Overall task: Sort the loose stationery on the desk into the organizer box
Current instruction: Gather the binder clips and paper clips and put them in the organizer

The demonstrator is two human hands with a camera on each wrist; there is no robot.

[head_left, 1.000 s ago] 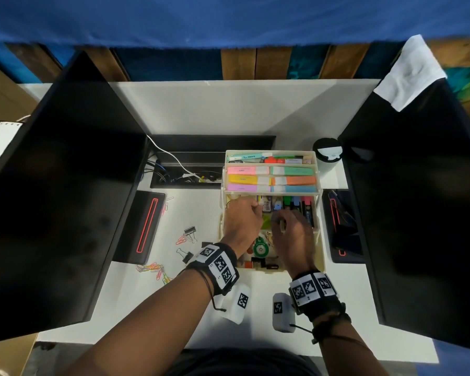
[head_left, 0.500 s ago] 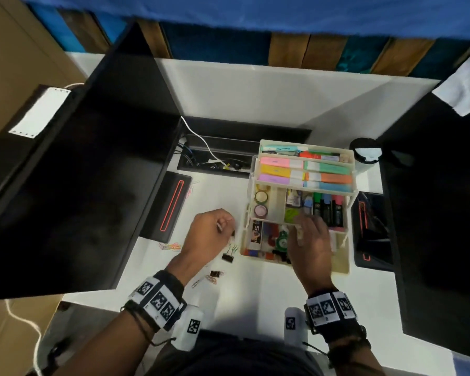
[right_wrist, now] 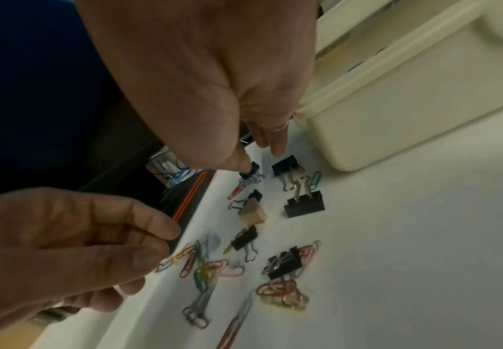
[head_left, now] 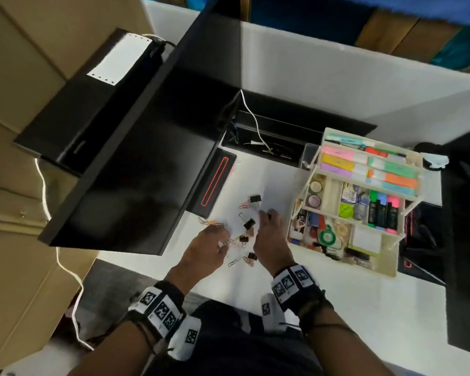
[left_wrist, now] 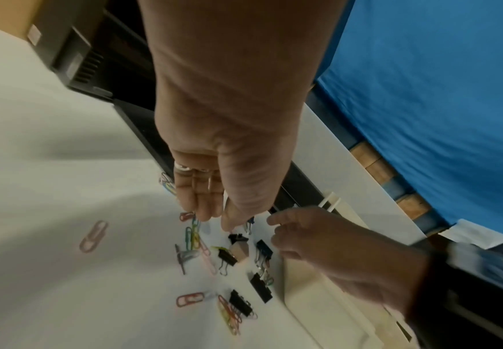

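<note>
**Q:** How are the hands positioned?

**A:** Both are held low over a scatter of clips near the front edge of the desk (head_left: pixel 296 316). The left hand (head_left: pixel 205 252) is seen with fingers extended downward toward the coloured paper clips (left_wrist: pixel 193 233); nothing is held in it. The right hand (head_left: pixel 270 240) is lowered with thumb and forefinger brought onto a small black binder clip (right_wrist: pixel 251 171) — the view is blurred, so whether it is already pinched cannot be told.

**Q:** Where is the loose stationery located?

**A:** Black binder clips (right_wrist: pixel 303 205) and paper clips are spread on the white surface between the two hands, with a small tan wedge-shaped piece (right_wrist: pixel 253 212) among them.

**Q:** And the organizer box?

**A:** The cream organizer box (head_left: pixel 391 272) is set just to the right of the scatter, toward the right edge — its tiers are fanned open, with sticky-note pads (head_left: pixel 337 162) in the upper tray and highlighters (head_left: pixel 383 210) below.
</note>
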